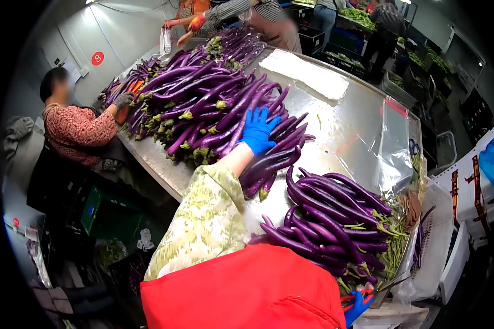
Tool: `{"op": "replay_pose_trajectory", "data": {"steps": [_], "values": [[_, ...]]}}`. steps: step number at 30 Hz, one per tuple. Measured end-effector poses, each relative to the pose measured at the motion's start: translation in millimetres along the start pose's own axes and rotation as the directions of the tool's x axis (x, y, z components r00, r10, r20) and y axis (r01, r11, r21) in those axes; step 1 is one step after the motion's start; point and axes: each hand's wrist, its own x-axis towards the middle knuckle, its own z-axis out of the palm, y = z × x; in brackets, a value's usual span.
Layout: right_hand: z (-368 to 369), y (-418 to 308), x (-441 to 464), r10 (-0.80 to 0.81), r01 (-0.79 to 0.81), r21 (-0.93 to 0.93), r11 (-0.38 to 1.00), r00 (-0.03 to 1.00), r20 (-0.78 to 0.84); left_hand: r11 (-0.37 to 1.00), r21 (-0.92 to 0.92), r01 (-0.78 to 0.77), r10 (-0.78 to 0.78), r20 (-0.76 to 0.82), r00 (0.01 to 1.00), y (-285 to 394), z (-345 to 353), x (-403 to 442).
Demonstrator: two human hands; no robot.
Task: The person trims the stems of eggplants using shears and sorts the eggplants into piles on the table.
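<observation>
My left hand (257, 131), in a blue glove, lies with its fingers spread on the large heap of long purple eggplants (203, 104). It grips none of them. Low on the right, my right hand (358, 306), also gloved in blue, is closed around red-handled scissors (350, 298), whose blades point right. Just above that hand is a smaller pile of eggplants (329, 222), with stems towards the right. Cut green stems (399, 241) lie beside this pile at the table's right edge.
The metal table (313, 148) bears a white cloth (307, 75) and clear plastic bags (394, 148). A person in a red patterned top (77, 129) sits at the left. Other people stand beyond the far edge. White crates (433, 241) are at the right, a green crate (101, 211) lower left.
</observation>
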Motion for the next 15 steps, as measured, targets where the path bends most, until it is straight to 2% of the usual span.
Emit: {"op": "replay_pose_trajectory", "data": {"steps": [2, 3, 4, 5, 6, 7, 8, 10, 11, 12, 15], "values": [[0.9, 0.8, 1.0, 0.003, -0.003, 0.022, 1.000, 1.000, -0.003, 0.993, -0.117, -0.002, -0.008, -0.090, 0.996, 7.4, 17.7, 1.6], [1.3, 1.5, 1.5, 0.005, -0.005, 0.030, 1.000, 1.000, 0.002, 0.968, -0.241, 0.064, -0.095, -0.118, 0.988, 24.5, -0.6, -6.1], [4.6, 2.0, 2.3, 0.003, -0.003, 0.035, 0.999, 1.000, 0.001, 0.934, -0.356, 0.006, -0.091, -0.224, 0.970, 38.2, -12.5, -12.7], [1.2, 2.5, 2.8, 0.007, -0.007, 0.038, 0.999, 1.000, 0.002, 0.920, -0.378, -0.105, -0.008, -0.286, 0.958, 51.8, -25.4, -20.7], [2.7, 2.6, 4.8, 0.005, -0.005, 0.032, 0.999, 1.000, 0.007, 0.898, -0.386, -0.213, 0.110, -0.272, 0.956, 62.0, -32.0, -34.2], [3.4, 2.9, 8.0, 0.002, -0.003, 0.034, 0.999, 1.000, 0.017, 0.909, -0.296, -0.294, 0.247, -0.186, 0.951, 72.5, -35.0, -49.9], [4.5, 3.4, 11.9, 0.002, -0.003, 0.032, 0.999, 0.999, 0.033, 0.878, -0.313, -0.363, 0.356, -0.081, 0.931, 76.8, -26.9, -65.3], [6.4, 3.3, 18.6, -0.001, -0.001, 0.032, 0.999, 0.998, 0.056, 0.902, -0.318, -0.291, 0.297, -0.031, 0.954, 72.8, 6.2, -85.3], [9.6, 3.8, 21.9, -0.003, 0.000, 0.035, 0.999, 0.998, 0.065, 0.921, -0.326, -0.213, 0.241, 0.049, 0.969, 61.4, 10.5, -89.1], [14.3, 3.2, 24.8, -0.007, 0.004, 0.032, 0.999, 0.997, 0.077, 0.953, -0.202, -0.226, 0.247, 0.088, 0.965, 41.6, 11.0, -81.9], [16.5, 2.9, 27.2, -0.001, 0.000, 0.021, 1.000, 0.997, 0.081, 0.965, -0.206, -0.165, 0.188, 0.094, 0.978, 41.4, 15.2, -78.3]]}}
